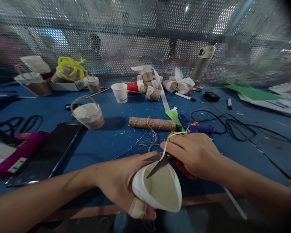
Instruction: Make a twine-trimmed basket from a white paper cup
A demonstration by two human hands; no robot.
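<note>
My left hand (122,183) is wrapped round a white paper cup (163,194) held on its side, its mouth facing me; a bandage covers one fingertip. My right hand (196,152) grips red-handled scissors (160,163), whose open blades sit at the cup's rim. A thin white strip (168,144) curls up from the rim over my right fingers. Both hands hover just above the near edge of the blue table (111,139).
A roll of brown twine (151,123) and a blue glue gun (194,127) lie just beyond my hands. A cup basket with handle (88,115), a white cup (120,92), several wrapped cups (152,85), a dark tablet (50,149), black cables (237,127) and a mesh screen (145,35) surround them.
</note>
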